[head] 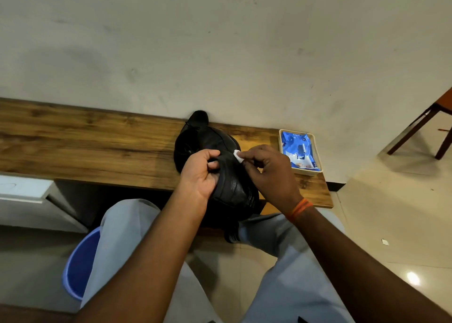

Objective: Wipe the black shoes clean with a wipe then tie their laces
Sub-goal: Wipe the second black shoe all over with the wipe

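Observation:
My left hand (201,173) grips a black leather shoe (234,188) by its opening and holds it up over the front edge of the wooden table (85,149). In my right hand (269,173) a small folded white wipe (238,155) is pinched at the fingertips and pressed against the shoe's upper side. The second black shoe (198,137) stands behind it on the table, its toe against the wall, partly hidden by the held shoe. No laces show clearly.
A shallow cream tray (318,151) holding a blue pack of wipes (297,149) sits on the table's right end. A blue bin (78,266) stands on the floor at lower left beside my knee. A wooden chair (430,127) is at far right.

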